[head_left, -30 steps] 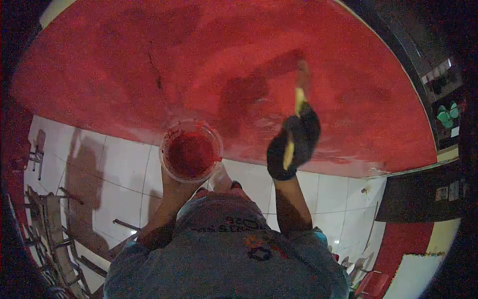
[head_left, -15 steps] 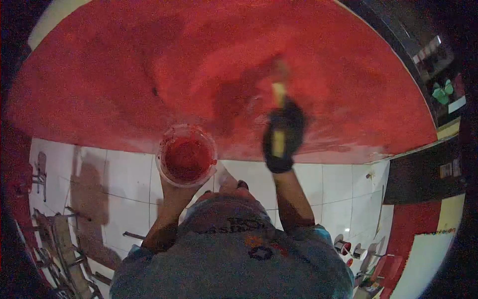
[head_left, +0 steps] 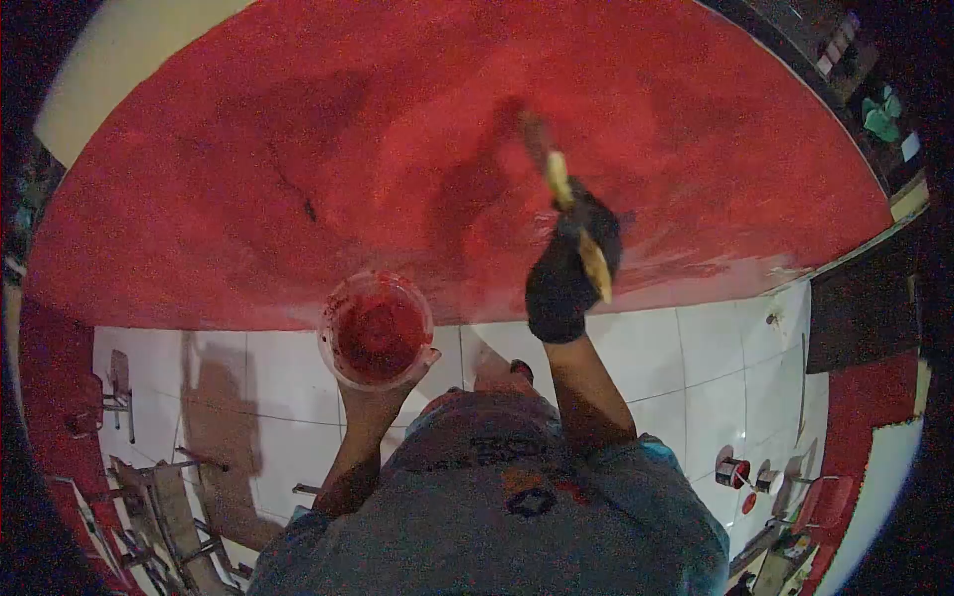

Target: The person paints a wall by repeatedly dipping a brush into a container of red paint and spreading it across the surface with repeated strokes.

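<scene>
My left hand [head_left: 402, 389] is wrapped round the underside of a clear plastic tub [head_left: 327, 343], its thumb at the right side. Red paint [head_left: 381, 333] lies inside and smears the tub's inner walls. In a black glove, my right hand [head_left: 564, 283] grips a paintbrush [head_left: 557, 179] by its yellowish handle. The brush points up and slightly left, its dark bristles at or close to the red wall [head_left: 397, 169]; whether they touch is unclear. Fresh-looking streaks and a hand shadow mark the wall around it. A thin dark crack [head_left: 308, 209] runs left of the brush.
White floor tiles [head_left: 656, 348] meet the wall's lower edge. Metal-framed furniture [head_left: 169, 512] stands at lower left. An open can [head_left: 733, 471] with red on it and a red chair [head_left: 827, 502] are at lower right. Green ornament [head_left: 880, 115] sits at upper right.
The brush has tilted left at its bristle end, and its handle's butt has swung right. The whole view has shifted somewhat; the tub stays in my left hand.
</scene>
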